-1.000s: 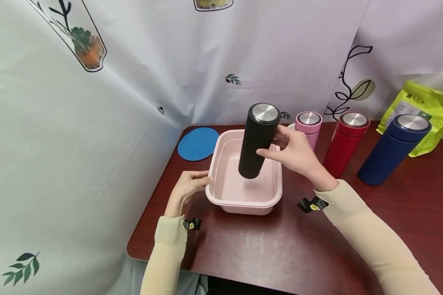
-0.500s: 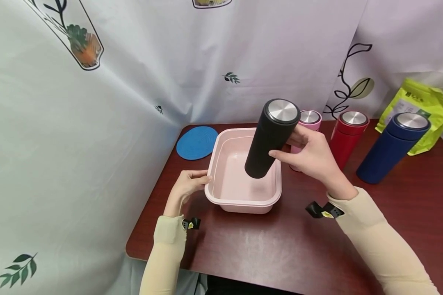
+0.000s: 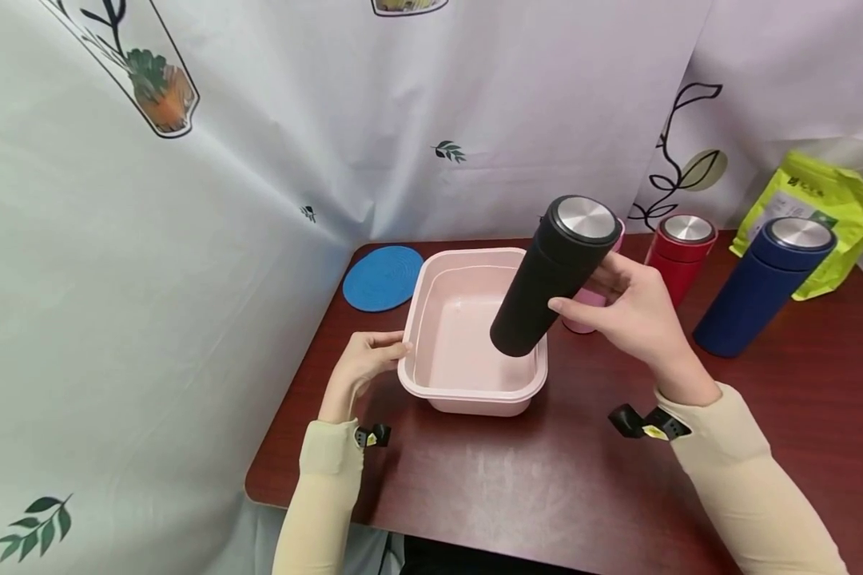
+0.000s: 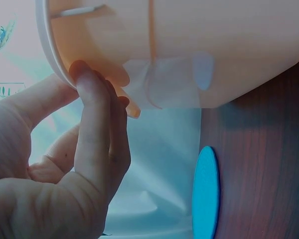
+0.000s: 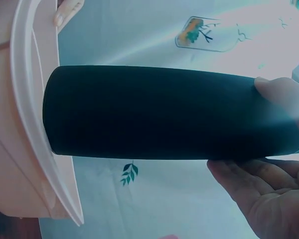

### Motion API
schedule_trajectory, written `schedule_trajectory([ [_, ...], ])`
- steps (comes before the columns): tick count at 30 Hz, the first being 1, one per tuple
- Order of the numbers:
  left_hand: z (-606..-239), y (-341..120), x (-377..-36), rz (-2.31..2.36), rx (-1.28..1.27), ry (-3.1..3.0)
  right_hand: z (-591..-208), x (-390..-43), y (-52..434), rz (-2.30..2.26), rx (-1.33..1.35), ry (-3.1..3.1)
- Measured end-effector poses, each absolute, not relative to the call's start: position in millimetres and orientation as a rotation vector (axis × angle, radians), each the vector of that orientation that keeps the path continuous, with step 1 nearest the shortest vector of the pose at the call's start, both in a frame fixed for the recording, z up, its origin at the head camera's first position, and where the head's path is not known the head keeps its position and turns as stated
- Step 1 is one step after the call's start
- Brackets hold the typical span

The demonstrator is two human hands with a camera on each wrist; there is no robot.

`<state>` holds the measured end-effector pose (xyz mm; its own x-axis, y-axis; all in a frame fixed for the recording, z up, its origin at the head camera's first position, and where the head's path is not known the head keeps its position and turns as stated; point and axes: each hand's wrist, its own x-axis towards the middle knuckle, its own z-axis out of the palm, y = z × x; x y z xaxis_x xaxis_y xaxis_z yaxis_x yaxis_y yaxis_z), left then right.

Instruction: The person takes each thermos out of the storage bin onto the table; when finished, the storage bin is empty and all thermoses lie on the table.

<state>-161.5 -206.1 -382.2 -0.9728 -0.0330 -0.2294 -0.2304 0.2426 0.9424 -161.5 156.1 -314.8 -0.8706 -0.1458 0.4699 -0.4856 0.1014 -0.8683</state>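
Note:
A black thermos bottle point(image 3: 546, 279) with a silver lid top hangs tilted over the right side of a pink plastic basin point(image 3: 478, 396). My right hand point(image 3: 636, 319) grips its upper part, thumb in front and fingers behind. In the right wrist view the bottle's lower end point(image 5: 65, 112) shows above the basin rim; whether they touch I cannot tell. At the basin's left side, my left hand point(image 3: 362, 366) pinches the rim. The left wrist view shows those fingers point(image 4: 92, 124) at the basin's edge.
Right of the basin stand a pink bottle point(image 3: 582, 319), partly hidden by my right hand, a red bottle point(image 3: 679, 263) and a blue bottle point(image 3: 758, 291). A yellow-green bag point(image 3: 845, 231) leans at the back right. One blue round mat point(image 3: 383, 278) lies behind left.
My right hand has moved the black bottle to the right, from the basin's middle toward its right rim, and the bottle leans more. The left hand stays on the rim.

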Motion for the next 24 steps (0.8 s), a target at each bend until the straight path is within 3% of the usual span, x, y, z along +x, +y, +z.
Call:
schedule_trajectory([
  [14,-381.8,-206.0,-160.8,1.828,-0.259,2.343,-316.8,-149.0,175.0,1.974,0.538,-1.948],
  [24,-382.0,-205.2,-161.0,1.804,-0.274,2.356,-319.2,-139.8,185.7,1.732,0.344,-2.079],
])
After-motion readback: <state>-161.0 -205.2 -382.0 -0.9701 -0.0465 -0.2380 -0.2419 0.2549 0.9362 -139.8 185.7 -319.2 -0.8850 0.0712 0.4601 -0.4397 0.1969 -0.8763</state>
